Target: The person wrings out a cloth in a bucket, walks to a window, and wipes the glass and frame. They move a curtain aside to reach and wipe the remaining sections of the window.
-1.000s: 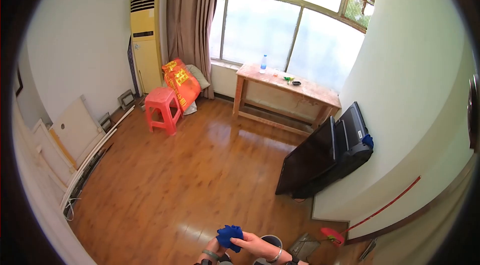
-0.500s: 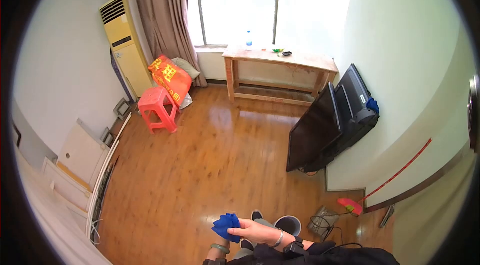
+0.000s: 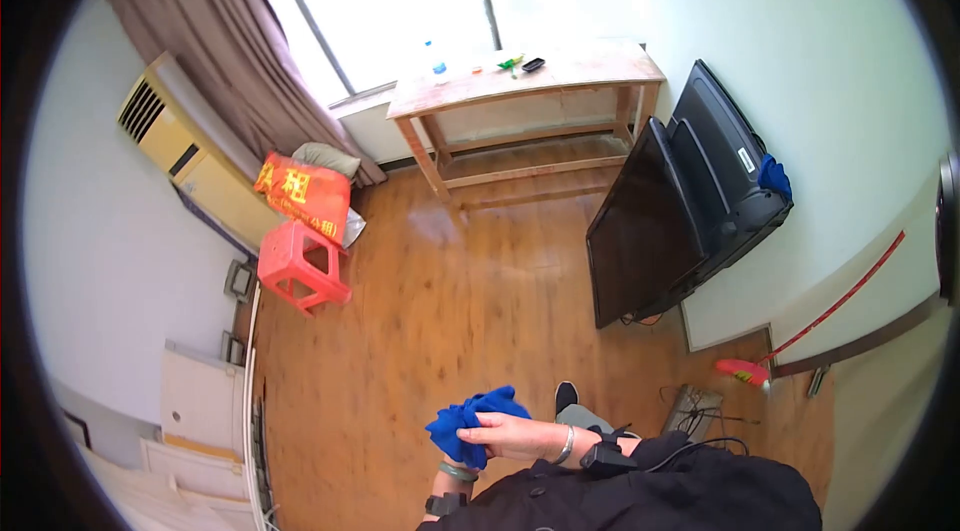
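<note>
Crumpled blue fabric cloth: one, above glossy brown wood-look floor; pinched by right hand. Left hand: mostly covered by it, grip cannot be told. Likely fault: loose folds slipping, caused by the shallow pinch.

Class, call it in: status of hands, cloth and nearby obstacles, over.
Right hand gripping blue cloth. Left hand mostly hidden behind it. Red stool stands apart, beyond both hands.
</note>
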A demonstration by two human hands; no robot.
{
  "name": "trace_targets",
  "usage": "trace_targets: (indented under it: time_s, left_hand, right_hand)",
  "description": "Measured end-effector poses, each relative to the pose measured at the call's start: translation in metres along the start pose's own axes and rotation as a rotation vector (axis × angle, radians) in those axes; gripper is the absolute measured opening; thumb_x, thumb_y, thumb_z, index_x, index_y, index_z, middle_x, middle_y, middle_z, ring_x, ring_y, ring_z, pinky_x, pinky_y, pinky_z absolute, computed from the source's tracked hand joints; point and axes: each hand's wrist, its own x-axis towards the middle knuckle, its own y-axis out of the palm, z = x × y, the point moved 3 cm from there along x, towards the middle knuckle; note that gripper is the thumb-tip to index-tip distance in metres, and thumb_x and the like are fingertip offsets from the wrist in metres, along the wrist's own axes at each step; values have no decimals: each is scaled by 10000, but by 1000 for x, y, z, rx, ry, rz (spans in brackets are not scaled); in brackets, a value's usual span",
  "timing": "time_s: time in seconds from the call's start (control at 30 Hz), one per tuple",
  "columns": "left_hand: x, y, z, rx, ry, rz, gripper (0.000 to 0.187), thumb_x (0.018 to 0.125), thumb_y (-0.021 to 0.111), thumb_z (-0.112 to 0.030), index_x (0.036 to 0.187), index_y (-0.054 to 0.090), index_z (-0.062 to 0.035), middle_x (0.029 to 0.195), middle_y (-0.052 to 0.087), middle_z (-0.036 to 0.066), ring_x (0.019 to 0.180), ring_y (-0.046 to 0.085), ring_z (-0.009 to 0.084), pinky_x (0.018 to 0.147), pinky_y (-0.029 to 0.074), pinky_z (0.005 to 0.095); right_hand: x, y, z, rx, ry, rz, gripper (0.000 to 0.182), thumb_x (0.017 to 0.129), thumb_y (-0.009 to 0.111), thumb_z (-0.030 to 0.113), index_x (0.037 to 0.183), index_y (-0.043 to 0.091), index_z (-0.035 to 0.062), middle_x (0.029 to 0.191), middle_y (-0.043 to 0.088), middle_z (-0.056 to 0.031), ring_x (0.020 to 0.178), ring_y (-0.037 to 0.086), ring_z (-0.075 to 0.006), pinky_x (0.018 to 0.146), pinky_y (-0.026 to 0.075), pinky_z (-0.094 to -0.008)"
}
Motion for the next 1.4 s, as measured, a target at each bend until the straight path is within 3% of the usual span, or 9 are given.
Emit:
trace_targets:
  time_s: [0.2, 0.33, 0.4, 0.43, 0.57, 0.73, 0.8, 0.83, 1.4]
  left_hand:
    - [78, 52, -54, 738, 292, 109, 322, 959, 410, -284, 1163, 495, -51, 1147, 547, 73, 1065, 516, 188, 923, 414, 328]
    - [118, 89, -75, 1153, 498, 172, 373, 966, 404, -288, 1237, 476, -43, 1223, 535, 82, 1147, 506, 198, 990, 396, 331]
    - [137, 114, -92, 508, 170, 223, 371, 947, 455, -220, 1274, 426, -46, 1279, 488, 92, 1180, 475, 195, 1002, 379, 328]
    - [145, 123, -107, 987, 438, 254, 352, 895, 531, -131, 1230, 462, -47, 1214, 528, 100, 1131, 513, 194, 946, 421, 326]
    - [205, 128, -107, 751, 336, 242, 355, 722, 677, -155, 1045, 546, -85, 1000, 573, 79, 962, 542, 265, 832, 424, 353]
    - [293, 143, -139, 885, 490, 432, 345, 816, 624, -224, 1109, 534, -66, 1078, 578, 89, 1025, 543, 254, 885, 429, 361]
    - [326, 154, -156, 176, -131, 596, 599, 967, 309, -442, 1406, 305, -35, 1497, 188, 206, 1356, 225, 403, 1080, 229, 538]
    - [343, 150, -139, -488, -354, 370, 435, 930, 457, -367, 1222, 493, -45, 1236, 535, 108, 1147, 504, 248, 996, 391, 384]
    - [552, 171, -183, -385, -561, 586, 695, 921, 287, -599, 1335, 402, -53, 1371, 438, 120, 1244, 442, 276, 1044, 351, 463]
  right_hand:
    - [25, -58, 92, 422, -132, -64, 318, 967, 466, 281, 1123, 538, 13, 1093, 609, -90, 1033, 577, -208, 927, 444, -372]
    - [37, -107, 111, 540, -142, -183, 322, 963, 477, 297, 1117, 560, 27, 1118, 614, -65, 1037, 586, -208, 933, 450, -382]
    - [45, -131, 114, 508, -161, -249, 309, 963, 479, 298, 1100, 577, 39, 1087, 626, -53, 1016, 593, -192, 924, 456, -380]
    - [48, -141, 120, 517, -163, -256, 309, 963, 479, 298, 1100, 577, 39, 1087, 626, -53, 1016, 593, -192, 924, 456, -380]
    - [61, -172, 158, 498, -217, -242, 298, 965, 473, 306, 1073, 590, 54, 1062, 634, -44, 996, 596, -184, 902, 468, -370]
    - [82, -208, 227, 410, -336, -401, 308, 970, 461, 308, 1134, 546, 61, 1101, 615, -61, 1012, 591, -192, 898, 476, -367]
    - [96, -221, 255, 399, -360, -429, 309, 963, 483, 287, 1173, 532, 66, 1128, 607, -58, 1048, 580, -186, 922, 471, -366]
    - [104, -229, 266, 378, -356, -442, 312, 961, 490, 289, 1175, 534, 66, 1135, 605, -56, 1052, 579, -182, 922, 470, -365]
    - [115, -365, 433, 214, -546, -887, 313, 962, 492, 270, 1160, 526, 30, 1111, 595, -46, 1015, 576, -150, 911, 458, -329]
